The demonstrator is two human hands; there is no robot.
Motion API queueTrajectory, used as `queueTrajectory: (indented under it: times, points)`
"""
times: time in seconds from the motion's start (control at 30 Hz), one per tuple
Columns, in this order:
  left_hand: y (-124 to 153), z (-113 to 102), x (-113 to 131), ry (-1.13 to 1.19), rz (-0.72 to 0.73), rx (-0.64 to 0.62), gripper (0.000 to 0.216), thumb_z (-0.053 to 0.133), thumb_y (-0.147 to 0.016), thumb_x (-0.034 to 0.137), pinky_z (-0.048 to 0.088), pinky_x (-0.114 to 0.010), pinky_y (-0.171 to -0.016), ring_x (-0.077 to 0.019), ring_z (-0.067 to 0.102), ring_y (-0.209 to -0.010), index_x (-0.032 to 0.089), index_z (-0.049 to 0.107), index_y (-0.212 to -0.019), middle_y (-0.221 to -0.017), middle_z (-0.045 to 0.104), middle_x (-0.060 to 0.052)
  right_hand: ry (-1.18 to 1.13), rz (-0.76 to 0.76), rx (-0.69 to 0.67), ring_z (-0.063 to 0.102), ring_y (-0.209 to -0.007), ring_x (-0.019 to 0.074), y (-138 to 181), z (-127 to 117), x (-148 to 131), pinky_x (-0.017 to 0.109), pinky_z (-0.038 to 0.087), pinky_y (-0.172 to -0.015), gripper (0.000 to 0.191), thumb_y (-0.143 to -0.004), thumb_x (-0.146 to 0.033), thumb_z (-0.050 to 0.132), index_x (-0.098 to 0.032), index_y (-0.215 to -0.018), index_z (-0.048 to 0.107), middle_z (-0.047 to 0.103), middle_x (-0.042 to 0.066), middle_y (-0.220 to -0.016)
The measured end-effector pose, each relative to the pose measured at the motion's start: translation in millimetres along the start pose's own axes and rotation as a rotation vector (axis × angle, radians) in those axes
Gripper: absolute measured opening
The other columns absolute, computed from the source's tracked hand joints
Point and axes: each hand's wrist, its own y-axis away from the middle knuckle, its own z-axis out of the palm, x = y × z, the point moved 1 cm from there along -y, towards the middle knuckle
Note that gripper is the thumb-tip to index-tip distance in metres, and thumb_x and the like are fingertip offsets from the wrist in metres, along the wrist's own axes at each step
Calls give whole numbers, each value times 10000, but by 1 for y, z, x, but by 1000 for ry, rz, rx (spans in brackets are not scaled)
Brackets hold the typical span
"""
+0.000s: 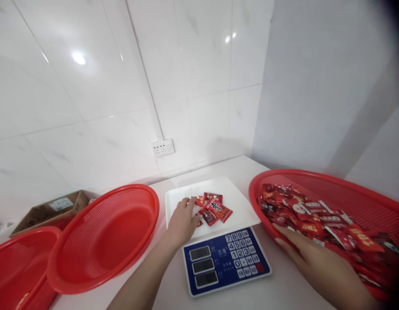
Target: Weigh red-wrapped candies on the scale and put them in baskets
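Observation:
Over the white weighing tray [183, 193] of a digital scale, my left hand [182, 220] has its thumb and fingers bent and apart at the edge of a small pile of red snack packets [215, 206]. Its fingertips reach the nearest packets, but I see none lifted. My right hand [304, 252] lies at the near rim of the right red basket [259, 202], fingers stretched out. Many red and dark wrapped packets [316, 215] fill that basket. The palm side of my right hand is hidden.
The scale's blue keypad panel [227, 260] faces me below the tray. Left of it stands a red basket [104, 241], with another red basket [21, 258] beyond. Behind them is a cardboard box [52, 211]. A wall socket [163, 147] sits above the white table.

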Motion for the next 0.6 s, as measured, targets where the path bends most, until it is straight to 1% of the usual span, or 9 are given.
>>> queueTrajectory:
  times: [0.1, 0.23, 0.3, 0.37, 0.47, 0.6]
  points:
    - [-14, 6, 2, -81, -22, 10, 451, 437, -855, 256, 396, -390, -932, -258, 462, -1144, 159, 418, -1295, -1270, 484, -140, 1, -33, -5, 573, -1094, 309, 0, 4, 4, 471, 542, -763, 498, -834, -506, 292, -317, -1220, 543, 581, 37, -1255]
    - [-28, 11, 0, -149, -58, 16, 319, 469, -877, 306, 460, -424, -844, -229, 522, -1062, 176, 508, -1165, -1237, 502, -101, 15, -60, -17, 597, -1055, 313, 0, 8, 7, 479, 536, -771, 503, -845, -495, 273, -290, -1209, 553, 576, 55, -1260]
    - [-33, 12, 0, -164, -63, 4, 296, 500, -867, 336, 483, -418, -811, -209, 553, -1008, 168, 536, -1109, -1174, 543, -82, 16, -59, -8, 605, -1044, 306, 0, 8, 6, 470, 541, -764, 493, -847, -496, 271, -302, -1193, 564, 585, 47, -1249]
    - [-38, 13, -1, -170, -61, -18, 300, 510, -864, 338, 494, -408, -797, -197, 574, -965, 165, 539, -1107, -1109, 577, -71, 18, -50, -9, 608, -1042, 303, 0, 6, 4, 456, 552, -730, 495, -842, -505, 274, -302, -1174, 580, 596, 47, -1235]
    - [-44, 14, -2, -172, -72, -59, 334, 516, -862, 339, 503, -404, -787, -191, 587, -941, 171, 517, -1151, -1118, 577, -74, 23, -38, -15, 613, -1035, 297, 0, 2, -1, 434, 561, -686, 499, -851, -486, 275, -275, -1175, 591, 605, 55, -1224]
    - [-48, 14, -6, -166, -110, -116, 295, 522, -859, 338, 516, -365, -739, -166, 598, -877, 169, 545, -1099, -1091, 586, -67, 30, -49, -7, 621, -1028, 278, 2, -2, -4, 402, 563, -683, 482, -866, -431, 284, -242, -1189, 589, 613, 57, -1215]
